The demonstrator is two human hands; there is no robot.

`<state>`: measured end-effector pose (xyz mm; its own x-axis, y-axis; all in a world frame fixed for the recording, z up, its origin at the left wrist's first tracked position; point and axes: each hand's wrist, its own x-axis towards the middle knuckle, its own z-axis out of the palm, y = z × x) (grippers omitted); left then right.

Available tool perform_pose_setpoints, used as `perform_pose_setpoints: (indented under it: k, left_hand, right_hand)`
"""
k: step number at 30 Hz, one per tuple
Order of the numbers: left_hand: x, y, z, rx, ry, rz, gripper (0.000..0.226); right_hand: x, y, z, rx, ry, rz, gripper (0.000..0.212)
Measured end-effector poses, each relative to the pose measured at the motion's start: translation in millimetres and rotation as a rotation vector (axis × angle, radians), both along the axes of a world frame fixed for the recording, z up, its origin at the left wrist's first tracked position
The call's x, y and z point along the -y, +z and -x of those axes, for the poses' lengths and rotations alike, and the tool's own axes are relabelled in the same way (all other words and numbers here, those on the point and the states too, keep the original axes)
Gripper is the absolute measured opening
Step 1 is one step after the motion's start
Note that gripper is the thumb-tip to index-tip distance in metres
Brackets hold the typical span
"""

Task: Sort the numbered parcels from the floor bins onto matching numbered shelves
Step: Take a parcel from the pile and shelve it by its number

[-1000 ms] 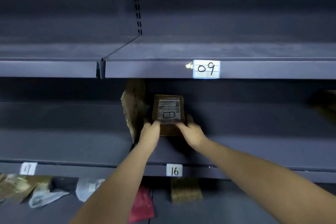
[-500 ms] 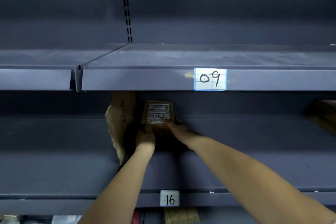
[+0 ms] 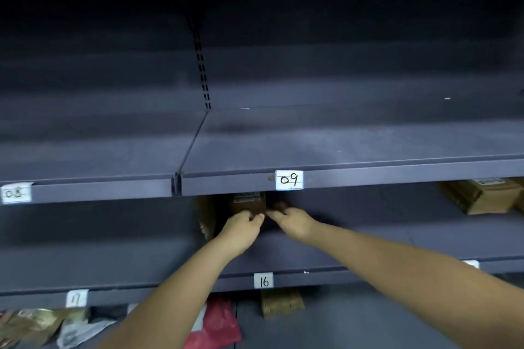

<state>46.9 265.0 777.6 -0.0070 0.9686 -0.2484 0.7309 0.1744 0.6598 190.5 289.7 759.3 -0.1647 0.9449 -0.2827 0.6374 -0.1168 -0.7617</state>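
**Both hands at the small parcel on shelf 16**

Gripping from below, our left hand (image 3: 243,228) curls its fingers at the lower edge of the small brown parcel (image 3: 249,203), and our right hand (image 3: 289,219) reaches its fingers to the parcel's lower right corner; whether the right hand pinches the parcel or only touches it, we cannot tell. The parcel stands upright at the back of the shelf marked 16 (image 3: 263,281), directly above and behind both hands, with its top hidden by the edge of the shelf marked 09 (image 3: 289,180).

Count:
- One parcel between the hands.
- One torn cardboard piece (image 3: 206,217) standing just left of it.
- Cardboard boxes (image 3: 482,195) far right on the same shelf; their number is unclear.
- Four legible shelf labels: 08 (image 3: 15,193), 09, 16, 17 (image 3: 76,298).
- One red bag (image 3: 218,326) and one brown parcel (image 3: 282,303) on the shelf below, beside several crumpled bags (image 3: 42,326).

Compared with half a second ago, the parcel's printed label has passed out of view behind the 09 shelf edge, and our two hands have closed together beneath the parcel.
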Motion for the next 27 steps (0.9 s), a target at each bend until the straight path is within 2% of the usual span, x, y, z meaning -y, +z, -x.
perform_pose_setpoints:
  k: [6,12,15,22,27]
  left_hand:
    - [65.3,97.3,-10.9,-0.121,-0.291,0.084,0.033]
    - [110.5,224.1,-43.8,-0.098,-0.475,-0.209,0.023]
    - [125.4,266.9,-70.4,-0.077,-0.577,-0.336,0.020]
    - [150.8,322.8,-151.0,-0.064,-0.847,-0.499,0.018]
    - [171.3,333.8,-237.1,-0.086,-0.935,-0.558,0.026]
  right_hand:
    - [91.6,91.2,-25.7,-0.015,0.099,-0.027,0.026]
    - [165.9,217.0,-66.3,0.078,0.063,-0.257,0.014]
    - [192.9,262.2,-94.3,0.155,0.008,-0.396,0.008]
    - [257.5,323.3,-169.4,0.267,-0.148,-0.515,0.008]
    - [296.8,334.7,-239.3,0.349,-0.307,-0.514,0.021]
